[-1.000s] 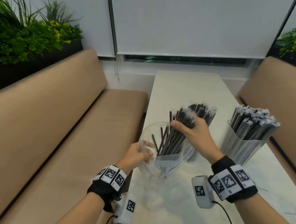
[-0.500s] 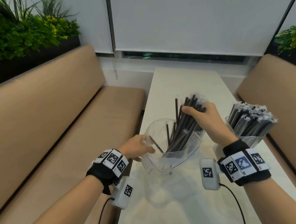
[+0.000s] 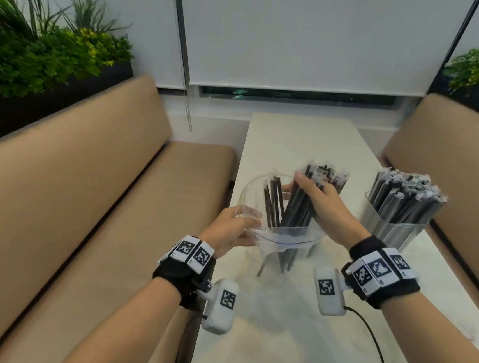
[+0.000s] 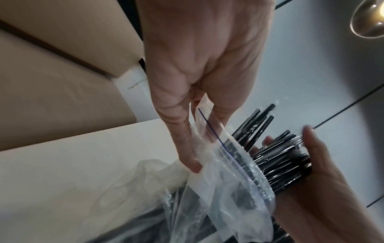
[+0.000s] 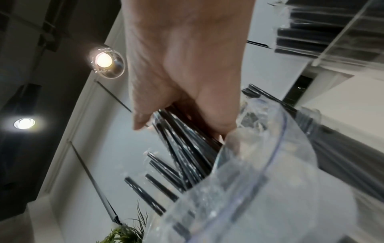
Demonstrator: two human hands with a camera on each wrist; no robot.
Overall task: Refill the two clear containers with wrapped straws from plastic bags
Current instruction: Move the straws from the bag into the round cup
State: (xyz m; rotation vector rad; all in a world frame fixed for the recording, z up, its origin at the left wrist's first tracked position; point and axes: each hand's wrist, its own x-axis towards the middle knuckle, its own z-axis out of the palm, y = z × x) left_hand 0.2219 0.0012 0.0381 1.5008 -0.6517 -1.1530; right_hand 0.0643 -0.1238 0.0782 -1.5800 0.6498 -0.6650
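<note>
The right hand point(image 3: 320, 202) grips a bundle of wrapped straws point(image 3: 301, 201) inside the plastic bag point(image 3: 284, 237) mid-worktop point(image 3: 301, 134); their lower ends blur behind plastic. The left hand point(image 3: 231, 230) pinches the bag's rim at 9 o'clock. A full container point(image 3: 394, 225) stands at 3 o'clock.

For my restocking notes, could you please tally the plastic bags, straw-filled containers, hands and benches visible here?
Plastic bag: 1
Straw-filled container: 1
Hands: 2, left hand holding the bag, right hand gripping straws
Benches: 2, left bench, right bench
Total: 6
</note>
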